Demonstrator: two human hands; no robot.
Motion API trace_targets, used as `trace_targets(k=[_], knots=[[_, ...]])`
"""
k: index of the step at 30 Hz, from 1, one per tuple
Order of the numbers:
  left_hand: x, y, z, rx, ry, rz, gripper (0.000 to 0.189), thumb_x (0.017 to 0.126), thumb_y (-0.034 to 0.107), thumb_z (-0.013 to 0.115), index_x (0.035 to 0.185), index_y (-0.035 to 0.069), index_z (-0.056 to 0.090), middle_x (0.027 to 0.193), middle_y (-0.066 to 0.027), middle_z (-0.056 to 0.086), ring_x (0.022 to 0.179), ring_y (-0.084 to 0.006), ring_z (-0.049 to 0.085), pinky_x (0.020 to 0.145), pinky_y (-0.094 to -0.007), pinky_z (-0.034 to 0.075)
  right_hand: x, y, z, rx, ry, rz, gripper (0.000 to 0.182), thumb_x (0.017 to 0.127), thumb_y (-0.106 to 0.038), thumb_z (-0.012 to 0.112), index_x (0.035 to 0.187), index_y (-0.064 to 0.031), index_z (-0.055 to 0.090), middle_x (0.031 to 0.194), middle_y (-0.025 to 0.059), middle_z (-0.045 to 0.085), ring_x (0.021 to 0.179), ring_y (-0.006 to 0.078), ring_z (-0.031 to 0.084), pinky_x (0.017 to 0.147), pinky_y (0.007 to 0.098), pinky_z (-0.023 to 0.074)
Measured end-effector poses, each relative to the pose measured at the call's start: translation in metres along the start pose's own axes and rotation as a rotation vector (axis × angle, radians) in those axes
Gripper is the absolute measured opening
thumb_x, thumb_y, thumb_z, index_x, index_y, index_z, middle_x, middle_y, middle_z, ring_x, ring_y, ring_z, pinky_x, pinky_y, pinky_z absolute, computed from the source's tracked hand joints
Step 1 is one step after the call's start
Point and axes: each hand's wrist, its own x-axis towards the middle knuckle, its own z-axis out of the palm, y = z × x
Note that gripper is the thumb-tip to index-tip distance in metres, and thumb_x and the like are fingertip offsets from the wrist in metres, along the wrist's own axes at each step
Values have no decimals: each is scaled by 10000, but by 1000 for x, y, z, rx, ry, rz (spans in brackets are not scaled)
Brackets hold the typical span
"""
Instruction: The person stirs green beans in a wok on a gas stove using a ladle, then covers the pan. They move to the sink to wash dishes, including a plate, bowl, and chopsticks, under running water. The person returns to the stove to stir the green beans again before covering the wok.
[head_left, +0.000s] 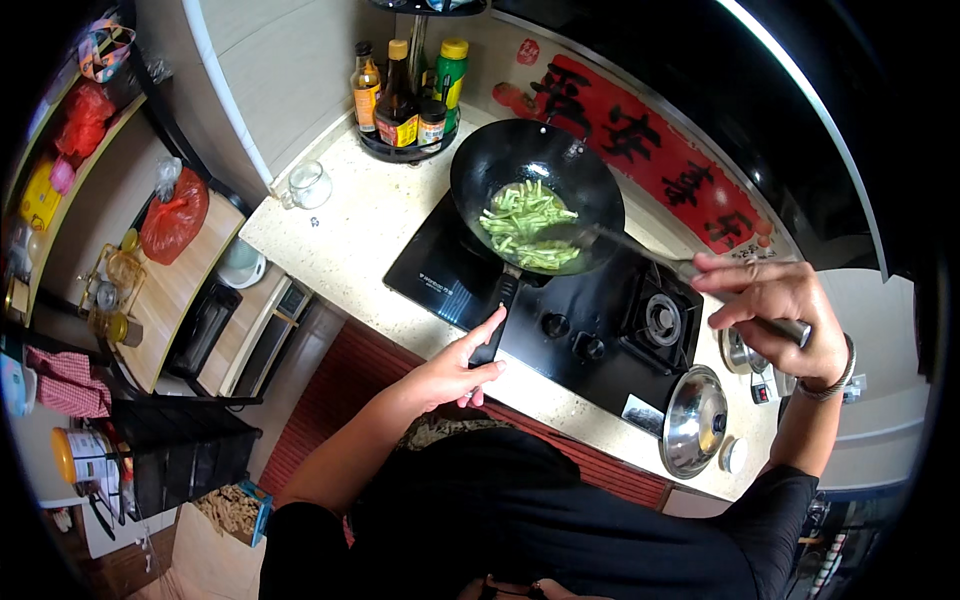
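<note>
A black wok (592, 176) stands over the left burner of a black gas hob (525, 337). Cut green vegetable pieces (525, 214), long and thin, lie in some liquid at its bottom. My left hand (457, 367) grips the wok's black handle (491, 330), thumb and forefinger stretched along it. Over the hob's right side, my right hand (772, 307) holds the long metal handle of a spatula (637, 246). The spatula's blade is down among the vegetables, slightly blurred and partly covered by them.
A round rack (409, 151) of sauce bottles stands behind the wok's left side. A glass mug (309, 185) sits on the left counter. Right of the bare burner (663, 318) are a metal wok lid (694, 424), a small white-topped jar (733, 454) and a metal bowl (739, 351).
</note>
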Motion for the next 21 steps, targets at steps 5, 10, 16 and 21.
trace_targets(k=[5,10,16,21], knots=[[-1,-2,0,2,16,19,756,933,129,579,1518,256,116,1430,-241,252,566,-81,537,431,-190,409,28,41,60,-31,-9,-7,233,665,93,597,867,6,671,1114,202,648,1147,353,575,1007,430,456],[1,-3,2,30,20,24,754,932,114,571,1517,261,118,1425,-243,255,557,-81,534,429,-187,409,34,90,95,-144,109,-31,264,718,100,603,959,14,666,1163,182,628,1160,365,561,998,411,455],[-4,0,2,35,68,-12,752,931,106,565,1515,286,125,1417,-239,269,551,-80,533,425,-186,409,43,90,25,-113,469,316,152,804,-84,675,926,5,678,912,115,702,882,204,673,805,318,526],[0,-5,2,30,54,-5,744,933,108,560,1512,297,134,1408,-238,283,547,-78,530,423,-189,410,49,166,13,3,751,542,166,843,-150,667,918,-6,703,729,52,668,677,102,625,620,263,492]])
